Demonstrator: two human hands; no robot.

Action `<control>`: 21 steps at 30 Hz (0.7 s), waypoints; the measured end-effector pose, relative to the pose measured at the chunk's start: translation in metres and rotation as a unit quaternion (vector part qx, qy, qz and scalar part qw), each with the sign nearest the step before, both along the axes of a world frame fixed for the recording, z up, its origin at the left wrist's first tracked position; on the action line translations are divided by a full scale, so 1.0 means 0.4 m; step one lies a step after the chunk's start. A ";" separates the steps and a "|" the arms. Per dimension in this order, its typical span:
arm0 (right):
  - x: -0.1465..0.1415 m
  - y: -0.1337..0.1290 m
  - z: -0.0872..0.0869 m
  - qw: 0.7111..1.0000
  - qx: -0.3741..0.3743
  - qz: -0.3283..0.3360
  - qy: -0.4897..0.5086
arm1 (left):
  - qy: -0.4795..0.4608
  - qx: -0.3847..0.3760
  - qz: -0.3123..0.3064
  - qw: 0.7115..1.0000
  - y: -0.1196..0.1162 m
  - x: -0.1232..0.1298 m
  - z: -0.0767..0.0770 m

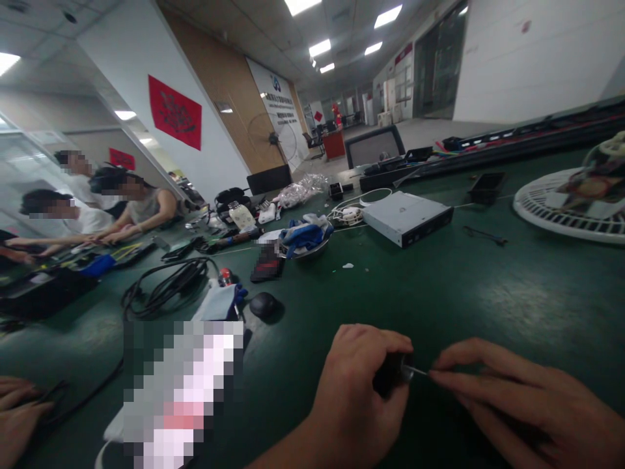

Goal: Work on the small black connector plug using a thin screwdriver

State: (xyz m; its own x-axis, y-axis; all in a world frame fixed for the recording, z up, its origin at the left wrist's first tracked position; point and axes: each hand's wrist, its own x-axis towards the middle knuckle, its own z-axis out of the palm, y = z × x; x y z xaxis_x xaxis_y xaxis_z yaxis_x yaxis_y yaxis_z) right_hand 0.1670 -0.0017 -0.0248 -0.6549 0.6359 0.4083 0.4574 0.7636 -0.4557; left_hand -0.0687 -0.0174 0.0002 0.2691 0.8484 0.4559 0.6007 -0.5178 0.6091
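Note:
My left hand [356,384] is closed around a small dark object [388,376] with a shiny metal end, just above the green table. What kind of object it is I cannot make out. The thumb and index finger of my right hand [527,397] pinch a thin metal pin or shaft [418,371]. It reaches across to the dark object's shiny end; whether the two are joined I cannot tell. Shadow hides the underside of both hands.
A grey disc-drive-like box [405,215], a bowl with blue-white cloth [305,238] and a black mouse [263,304] lie beyond. A white fan grille [561,205] is at right. Another person's hand [19,410] is at far left, near a black cable [92,404]; several people sit behind.

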 end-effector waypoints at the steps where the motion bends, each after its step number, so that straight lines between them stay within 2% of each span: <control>1: 0.000 0.000 -0.001 1.000 0.001 -0.020 -0.004 | -0.002 0.003 -0.002 1.000 0.000 0.001 0.000; 3: 0.000 0.000 -0.004 0.998 -0.005 -0.062 -0.019 | 0.000 0.002 0.012 1.000 0.000 0.002 0.001; 4: -0.001 0.000 -0.005 0.998 -0.007 -0.062 -0.026 | 0.001 0.001 0.018 1.000 0.000 0.002 0.001; 9: -0.003 0.003 0.003 1.000 0.016 0.013 -0.009 | 0.002 0.014 -0.012 1.000 0.000 0.004 0.005; 12: -0.001 0.003 0.011 1.000 0.015 -0.025 -0.007 | 0.004 0.024 -0.029 0.999 0.001 0.004 0.005; 14: -0.001 0.003 0.015 0.999 -0.006 -0.044 -0.017 | 0.008 0.019 -0.020 1.000 0.001 0.004 0.004; 16: -0.001 0.004 0.019 1.000 -0.014 -0.022 -0.016 | 0.013 0.008 -0.013 1.000 0.001 0.004 0.003; 19: -0.001 0.005 0.023 1.000 0.011 0.021 0.003 | 0.015 0.002 -0.026 1.000 0.000 0.003 0.004; 21: -0.002 0.004 0.023 1.000 0.015 0.004 0.008 | 0.017 0.001 -0.035 0.999 -0.001 0.003 0.006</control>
